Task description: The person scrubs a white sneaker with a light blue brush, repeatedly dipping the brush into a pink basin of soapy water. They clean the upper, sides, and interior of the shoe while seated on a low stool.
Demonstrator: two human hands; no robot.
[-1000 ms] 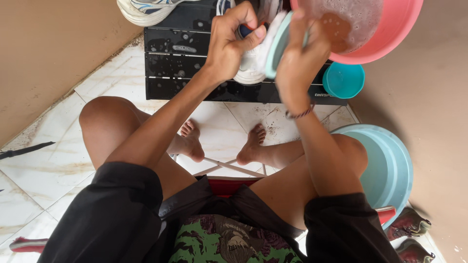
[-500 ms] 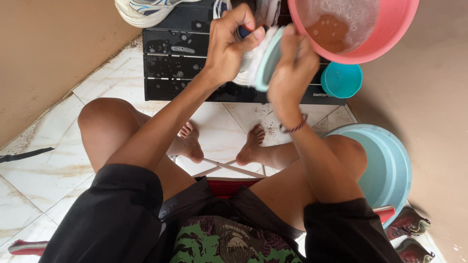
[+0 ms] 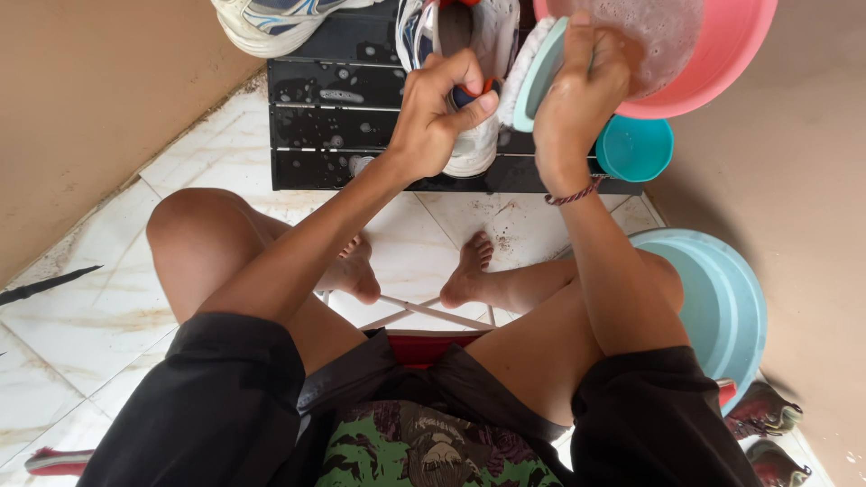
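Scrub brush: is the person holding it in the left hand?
No: the right hand grips the teal-backed scrub brush, while the left hand steadies the white sneaker on the black stand.

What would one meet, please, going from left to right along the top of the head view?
White sneaker → left hand gripping a second sneaker → right hand with a scrub brush → pink basin.

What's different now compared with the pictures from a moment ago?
The right hand, gripping the pale green scrubbing brush, has come away from the pink basin of soapy water and pressed the brush against the white sneaker. The left hand still grips that sneaker on the black stand. The second sneaker, small teal bowl and large blue basin stayed put.
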